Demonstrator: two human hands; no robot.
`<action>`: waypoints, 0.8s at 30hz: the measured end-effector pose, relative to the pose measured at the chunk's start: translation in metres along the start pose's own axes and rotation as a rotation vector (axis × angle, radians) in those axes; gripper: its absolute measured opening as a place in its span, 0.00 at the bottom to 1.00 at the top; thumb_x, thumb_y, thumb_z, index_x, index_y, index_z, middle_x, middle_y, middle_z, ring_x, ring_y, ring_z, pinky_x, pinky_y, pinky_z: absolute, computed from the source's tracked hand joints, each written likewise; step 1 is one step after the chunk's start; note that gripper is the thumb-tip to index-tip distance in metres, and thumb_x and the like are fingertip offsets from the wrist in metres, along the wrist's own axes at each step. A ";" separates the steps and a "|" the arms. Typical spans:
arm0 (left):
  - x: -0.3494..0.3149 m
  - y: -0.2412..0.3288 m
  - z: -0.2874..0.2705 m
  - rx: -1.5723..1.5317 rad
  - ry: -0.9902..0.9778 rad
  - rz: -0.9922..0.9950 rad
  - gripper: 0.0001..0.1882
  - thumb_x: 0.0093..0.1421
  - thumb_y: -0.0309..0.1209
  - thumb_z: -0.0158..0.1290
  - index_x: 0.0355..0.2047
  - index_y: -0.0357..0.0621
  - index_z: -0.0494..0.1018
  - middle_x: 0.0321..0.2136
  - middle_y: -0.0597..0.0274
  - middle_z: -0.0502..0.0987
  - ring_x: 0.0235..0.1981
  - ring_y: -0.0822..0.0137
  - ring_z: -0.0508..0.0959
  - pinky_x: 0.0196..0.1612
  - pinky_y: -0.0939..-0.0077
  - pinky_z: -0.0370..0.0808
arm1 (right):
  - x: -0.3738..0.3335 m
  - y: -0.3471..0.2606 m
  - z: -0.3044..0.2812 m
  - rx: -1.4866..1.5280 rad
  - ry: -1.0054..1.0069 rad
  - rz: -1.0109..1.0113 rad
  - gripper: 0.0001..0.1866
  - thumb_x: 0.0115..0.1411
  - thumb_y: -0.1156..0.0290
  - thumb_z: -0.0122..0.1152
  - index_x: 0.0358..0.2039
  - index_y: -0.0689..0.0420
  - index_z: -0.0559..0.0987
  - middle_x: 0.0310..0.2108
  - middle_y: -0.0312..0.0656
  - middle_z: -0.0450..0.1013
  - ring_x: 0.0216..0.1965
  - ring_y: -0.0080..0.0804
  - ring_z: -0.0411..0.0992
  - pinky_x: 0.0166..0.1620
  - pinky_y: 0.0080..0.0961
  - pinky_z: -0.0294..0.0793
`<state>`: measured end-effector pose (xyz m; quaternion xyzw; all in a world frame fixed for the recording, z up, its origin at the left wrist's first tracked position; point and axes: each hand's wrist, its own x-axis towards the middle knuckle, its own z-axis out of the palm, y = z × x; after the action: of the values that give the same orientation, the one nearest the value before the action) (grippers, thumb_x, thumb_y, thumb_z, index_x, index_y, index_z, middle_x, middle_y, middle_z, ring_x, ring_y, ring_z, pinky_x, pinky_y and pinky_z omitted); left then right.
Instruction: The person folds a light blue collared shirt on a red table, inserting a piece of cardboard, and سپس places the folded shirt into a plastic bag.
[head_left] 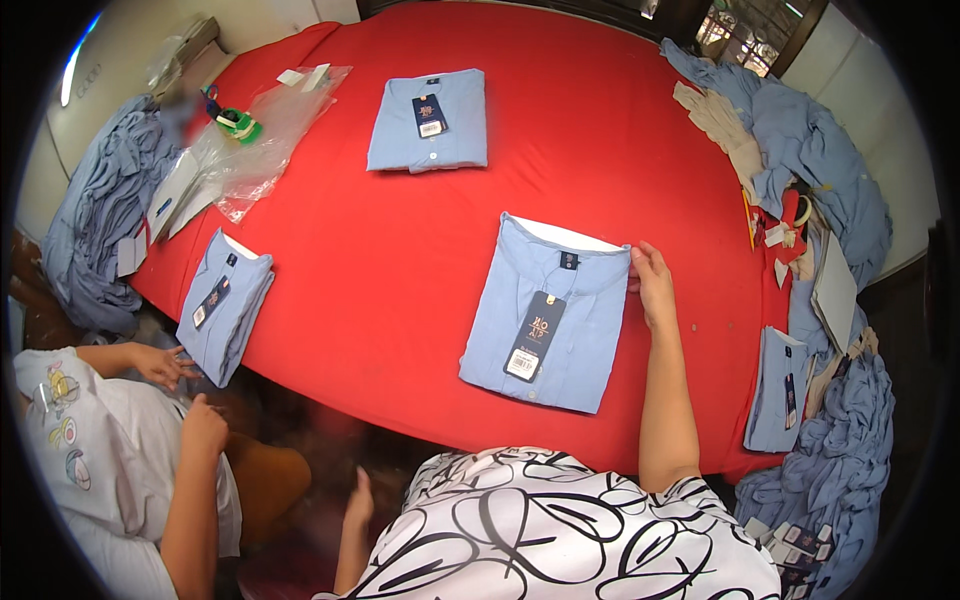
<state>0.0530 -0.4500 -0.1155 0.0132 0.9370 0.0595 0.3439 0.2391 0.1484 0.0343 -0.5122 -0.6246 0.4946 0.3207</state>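
Note:
A folded light blue shirt [480, 330] lies in front of me on the red cloth, a white insert showing along its top edge. A dark hang tag [540, 330] rests on its front. At the shirt's upper right corner is my right hand [652, 285], its fingertips closed on the edge. Away from the table, low in the picture, my left hand [360, 500] is partly seen with fingers stretched out and nothing in it. Another folded blue shirt [455, 150] lies farther back, also tagged.
A co-worker's hands [170, 366] are at the left beside a folded tagged shirt [228, 310]. Clear plastic bags [290, 120] and a green tape roll [238, 126] lie at the back left. Blue garment piles [810, 140] edge the red table [380, 300]; another folded shirt [775, 390] is at right.

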 end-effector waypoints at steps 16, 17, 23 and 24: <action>-0.088 0.108 -0.071 -0.101 -0.861 0.626 0.20 0.62 0.35 0.50 0.50 0.34 0.73 0.45 0.54 0.78 0.42 0.66 0.77 0.45 0.71 0.74 | -0.042 -0.007 0.002 -0.145 -0.172 -0.247 0.50 0.54 0.68 0.71 0.71 0.56 0.50 0.49 0.52 0.70 0.51 0.42 0.72 0.50 0.35 0.76; -0.082 0.122 -0.090 -0.067 -0.843 0.703 0.19 0.62 0.34 0.51 0.49 0.34 0.75 0.44 0.55 0.79 0.40 0.67 0.78 0.43 0.72 0.76 | -0.043 0.015 0.003 -0.143 -0.160 -0.458 0.51 0.52 0.70 0.72 0.71 0.54 0.50 0.50 0.52 0.69 0.53 0.43 0.71 0.53 0.36 0.75; -0.058 0.248 -0.173 0.258 -0.117 0.806 0.14 0.61 0.33 0.47 0.36 0.35 0.77 0.30 0.42 0.81 0.35 0.47 0.82 0.40 0.56 0.78 | -0.073 -0.005 0.025 -0.246 -0.191 -0.079 0.42 0.51 0.75 0.70 0.67 0.52 0.63 0.55 0.53 0.63 0.59 0.48 0.65 0.60 0.37 0.68; -0.045 0.274 -0.176 0.180 0.024 0.822 0.15 0.60 0.36 0.48 0.34 0.35 0.76 0.33 0.38 0.79 0.38 0.39 0.79 0.42 0.51 0.76 | -0.074 -0.007 0.024 -0.227 -0.160 -0.032 0.38 0.53 0.77 0.68 0.65 0.53 0.67 0.56 0.52 0.62 0.60 0.47 0.64 0.61 0.37 0.67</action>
<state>-0.0306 -0.1988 0.0793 0.4151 0.8593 0.1096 0.2780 0.2350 0.0705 0.0416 -0.4941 -0.7083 0.4549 0.2174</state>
